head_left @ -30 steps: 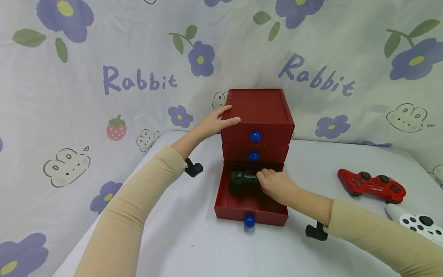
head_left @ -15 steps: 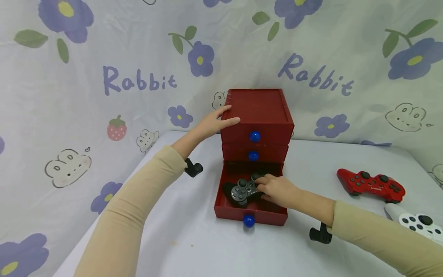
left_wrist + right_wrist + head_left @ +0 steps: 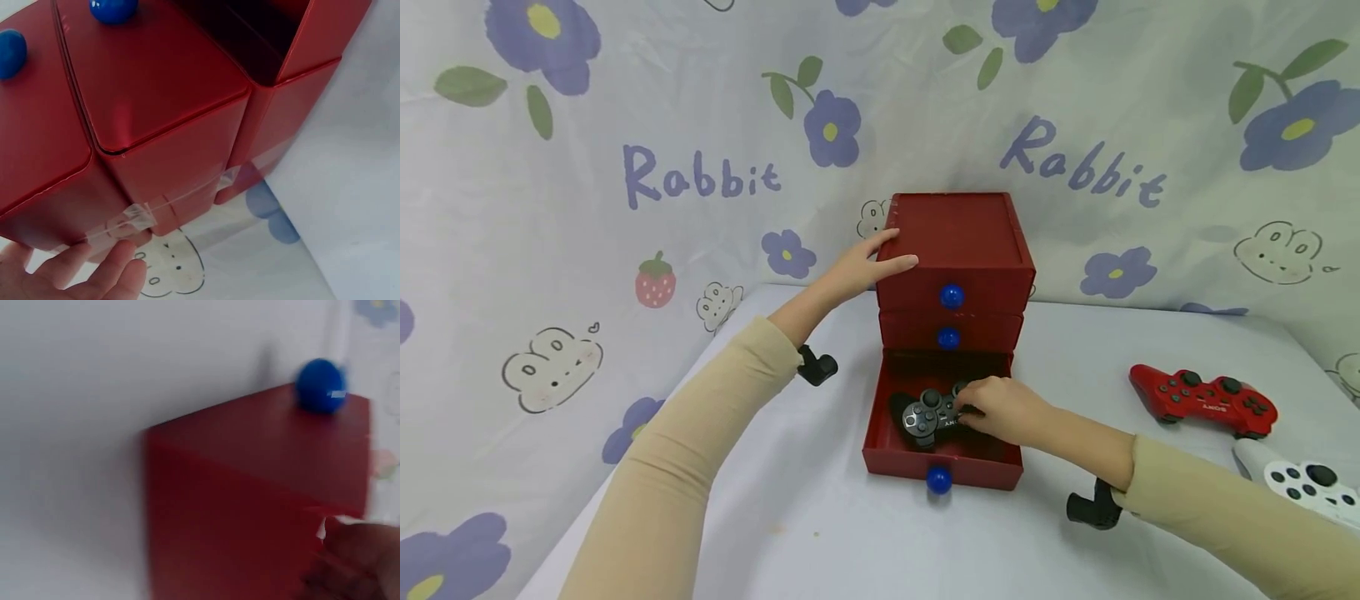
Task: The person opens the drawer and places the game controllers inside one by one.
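A red cabinet point(image 3: 958, 233) of stacked drawers with blue knobs stands on the table. Its bottom drawer point(image 3: 904, 463) is pulled out, and a black game controller point(image 3: 929, 414) lies inside, buttons up. The right hand point(image 3: 1009, 410) reaches into the drawer with bent fingers pinching the controller's right end, which it partly hides. In the right wrist view the hand point(image 3: 362, 556) is blurred at the drawer's side wall. The left hand point(image 3: 859, 265) rests on the cabinet's upper left edge, fingers and thumb extended; its fingertips point(image 3: 122, 253) lie along the cabinet's side in the left wrist view.
To the right of the cabinet, a red game controller point(image 3: 1206, 402) lies on the white tabletop point(image 3: 820, 500). Nearer the right edge is a white controller point(image 3: 1300, 483), partly behind the right sleeve. A printed cloth point(image 3: 700, 100) hangs behind the cabinet.
The black controller has tipped from standing on edge to lying with its buttons up, then shifted slightly right. The right hand's fingers spread, then bent again. The left hand stays put.
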`<state>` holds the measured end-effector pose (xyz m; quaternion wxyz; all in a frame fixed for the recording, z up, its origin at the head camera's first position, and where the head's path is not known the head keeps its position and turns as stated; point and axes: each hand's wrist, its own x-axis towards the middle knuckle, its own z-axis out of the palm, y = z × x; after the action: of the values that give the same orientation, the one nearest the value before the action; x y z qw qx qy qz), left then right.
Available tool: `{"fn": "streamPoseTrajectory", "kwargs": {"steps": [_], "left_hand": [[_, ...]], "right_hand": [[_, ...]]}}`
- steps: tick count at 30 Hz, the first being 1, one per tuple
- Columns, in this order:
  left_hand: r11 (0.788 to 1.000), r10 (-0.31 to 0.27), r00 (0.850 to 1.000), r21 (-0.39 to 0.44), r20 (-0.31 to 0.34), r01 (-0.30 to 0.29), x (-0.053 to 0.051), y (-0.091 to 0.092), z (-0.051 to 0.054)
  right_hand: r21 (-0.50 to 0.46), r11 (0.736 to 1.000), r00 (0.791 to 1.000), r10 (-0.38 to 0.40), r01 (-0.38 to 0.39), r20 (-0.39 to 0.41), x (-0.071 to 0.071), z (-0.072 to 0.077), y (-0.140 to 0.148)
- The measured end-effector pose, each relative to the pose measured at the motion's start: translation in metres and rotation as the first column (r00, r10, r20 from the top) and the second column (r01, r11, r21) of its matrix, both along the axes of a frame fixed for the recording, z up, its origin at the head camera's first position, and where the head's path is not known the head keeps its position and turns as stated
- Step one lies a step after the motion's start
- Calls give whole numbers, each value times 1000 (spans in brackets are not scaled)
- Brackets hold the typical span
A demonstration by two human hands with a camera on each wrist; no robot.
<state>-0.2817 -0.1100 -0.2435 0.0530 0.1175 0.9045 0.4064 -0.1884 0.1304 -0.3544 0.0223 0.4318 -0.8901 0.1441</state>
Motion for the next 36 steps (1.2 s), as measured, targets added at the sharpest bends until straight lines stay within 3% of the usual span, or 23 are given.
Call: {"fn": "streamPoseTrajectory", "kwargs": {"steps": [4, 9, 15, 25, 34, 36], "left_hand": [[1000, 3, 1000, -8, -2, -4, 0, 0, 0], [1000, 9, 1000, -13, -3, -9, -1, 0, 0], [1000, 5, 1000, -22, 0, -5, -2, 0, 1], [1000, 12, 1000, -25, 2, -12, -1, 0, 1], [1000, 6, 1000, -28, -12, -6, -1, 0, -1], [1000, 3, 1000, -22, -11, -4, 0, 0, 0]], "right_hand": [[-92, 996, 990, 13, 0, 140, 10, 15, 1], [-165, 986, 977, 49, -14, 209, 26, 29, 1], [-160, 986, 949, 93, -46, 303, 46, 33, 0], [-141, 989, 870, 100, -35, 483, 66, 21, -6], [-88, 996, 871, 20, 26, 491, 71, -4, -18], [-86, 995, 882, 4, 41, 472, 71, -12, -21]]}}
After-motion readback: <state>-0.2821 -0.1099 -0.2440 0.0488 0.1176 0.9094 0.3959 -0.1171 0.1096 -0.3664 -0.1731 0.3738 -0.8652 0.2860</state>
